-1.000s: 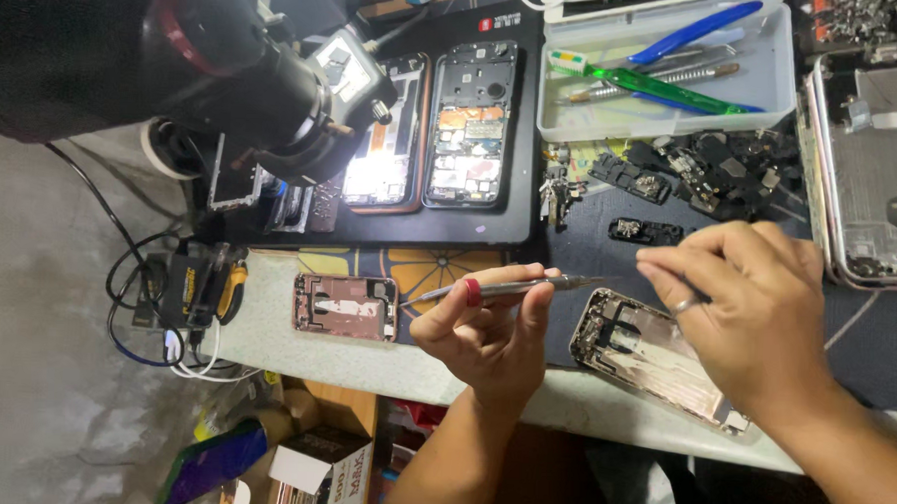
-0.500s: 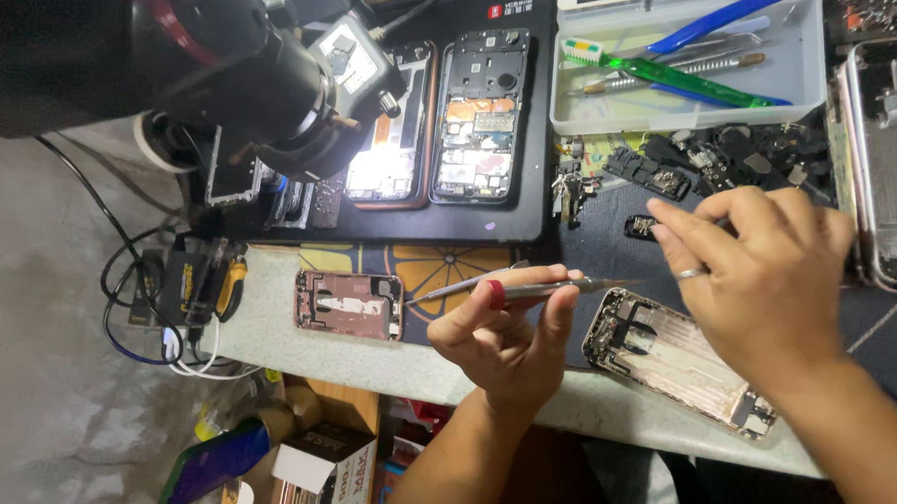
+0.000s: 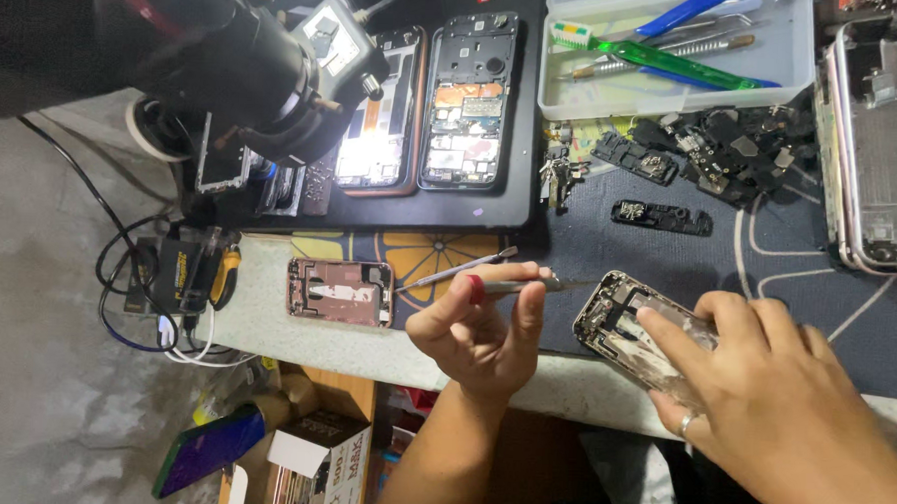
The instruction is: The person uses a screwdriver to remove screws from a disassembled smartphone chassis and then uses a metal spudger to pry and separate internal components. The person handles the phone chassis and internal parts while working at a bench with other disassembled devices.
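Observation:
My left hand (image 3: 481, 328) is closed around a thin screwdriver with a red band (image 3: 527, 284) and a pair of metal tweezers (image 3: 458, 270). The screwdriver's tip points right at an opened phone frame (image 3: 615, 317) lying at the table's near edge. My right hand (image 3: 761, 402), with a ring on one finger, lies flat on that frame and holds it down. Its fingers cover the frame's right half. A second, pinkish phone frame (image 3: 340, 291) lies apart to the left of my left hand.
A black microscope (image 3: 217, 55) hangs over the back left. Two opened phones (image 3: 469, 99) lie on a dark mat. A grey tray (image 3: 793, 55) holds a green toothbrush and tools. Loose black parts (image 3: 710, 152), another opened device (image 3: 884, 148), cables (image 3: 139, 291) and boxes below (image 3: 317, 456).
My right hand has come down from the loose parts onto the opened phone frame. My left hand keeps the tools and has shifted slightly right and lower toward the frame.

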